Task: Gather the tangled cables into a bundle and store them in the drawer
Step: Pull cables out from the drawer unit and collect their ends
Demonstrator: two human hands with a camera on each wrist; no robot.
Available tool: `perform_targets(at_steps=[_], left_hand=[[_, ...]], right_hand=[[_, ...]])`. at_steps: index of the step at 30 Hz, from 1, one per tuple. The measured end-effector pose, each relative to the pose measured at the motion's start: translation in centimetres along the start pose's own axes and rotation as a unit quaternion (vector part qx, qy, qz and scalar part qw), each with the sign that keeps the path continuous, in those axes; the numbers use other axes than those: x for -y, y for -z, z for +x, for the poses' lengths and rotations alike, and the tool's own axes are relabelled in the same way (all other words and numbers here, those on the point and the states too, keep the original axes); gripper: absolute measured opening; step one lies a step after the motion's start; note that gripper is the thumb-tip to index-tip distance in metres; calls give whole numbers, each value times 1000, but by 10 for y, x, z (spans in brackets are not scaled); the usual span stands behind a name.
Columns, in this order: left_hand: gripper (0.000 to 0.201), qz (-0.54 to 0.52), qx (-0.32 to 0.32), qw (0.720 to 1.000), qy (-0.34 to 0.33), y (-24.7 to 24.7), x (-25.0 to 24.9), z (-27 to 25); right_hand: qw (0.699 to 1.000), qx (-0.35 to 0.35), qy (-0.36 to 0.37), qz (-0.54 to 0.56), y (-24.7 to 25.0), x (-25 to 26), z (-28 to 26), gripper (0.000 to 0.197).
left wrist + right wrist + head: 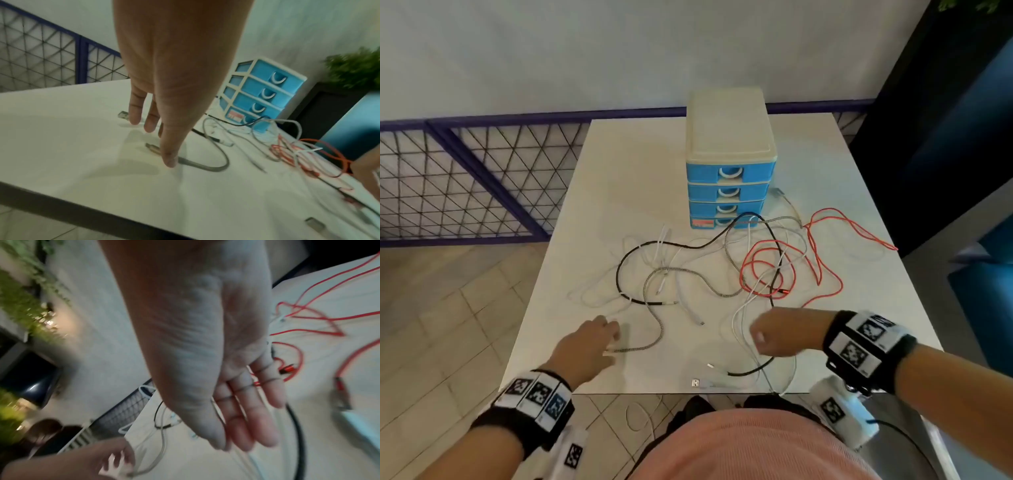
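Several tangled cables lie on the white table [619, 164]: a red cable [822, 260], a black cable [640, 246], a braided grey cable [657, 329] and thin white cables [739, 318]. A blue drawer unit [729, 178] with a cream top stands behind them, all drawers closed. My left hand [613, 339] reaches down with straight fingers; one fingertip [170, 160] touches the braided cable [218, 168] beside its plug. My right hand [756, 334] hovers over the white and black cables, fingers [246, 434] straight, a thin grey cable running across them.
A loose USB plug [695, 382] lies near the table's front edge, and a white cable [640, 414] hangs over it. A blue mesh railing [465, 178] runs along the left and back. A dark blue seat [962, 171] stands to the right.
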State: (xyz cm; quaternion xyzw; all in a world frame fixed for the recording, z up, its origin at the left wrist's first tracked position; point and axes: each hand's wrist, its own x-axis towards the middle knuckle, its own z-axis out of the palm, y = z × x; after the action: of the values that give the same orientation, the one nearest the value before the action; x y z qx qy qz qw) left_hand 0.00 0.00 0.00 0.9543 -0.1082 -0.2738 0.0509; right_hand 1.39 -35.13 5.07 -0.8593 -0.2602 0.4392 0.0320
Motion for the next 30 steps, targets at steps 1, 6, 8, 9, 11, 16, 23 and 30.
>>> perform_targets(at_steps=[1, 6, 8, 9, 11, 16, 23, 30], left_hand=[[25, 9, 7, 1000, 0, 2, 2, 1], [24, -54, 9, 998, 35, -5, 14, 7], [26, -144, -10, 989, 39, -4, 14, 6], [27, -197, -23, 979, 39, -3, 13, 6], [22, -276, -46, 959, 45, 1, 8, 8], [13, -320, -71, 943, 56, 2, -3, 16], [12, -230, -66, 971, -11, 9, -14, 27], [25, -143, 27, 987, -69, 23, -35, 49]], right_hand=[[999, -37, 16, -8, 1, 5, 11, 17], [993, -34, 94, -62, 12, 44, 47, 19], [987, -18, 129, -90, 11, 54, 59, 21], [984, -13, 144, -100, 10, 59, 64, 23], [978, -4, 162, -129, 5, 66, 73, 30], [959, -6, 173, -226, -12, 73, 84, 39], [975, -33, 142, -168, -6, 63, 83, 32], [954, -171, 58, 239, 36, 28, 62, 16]])
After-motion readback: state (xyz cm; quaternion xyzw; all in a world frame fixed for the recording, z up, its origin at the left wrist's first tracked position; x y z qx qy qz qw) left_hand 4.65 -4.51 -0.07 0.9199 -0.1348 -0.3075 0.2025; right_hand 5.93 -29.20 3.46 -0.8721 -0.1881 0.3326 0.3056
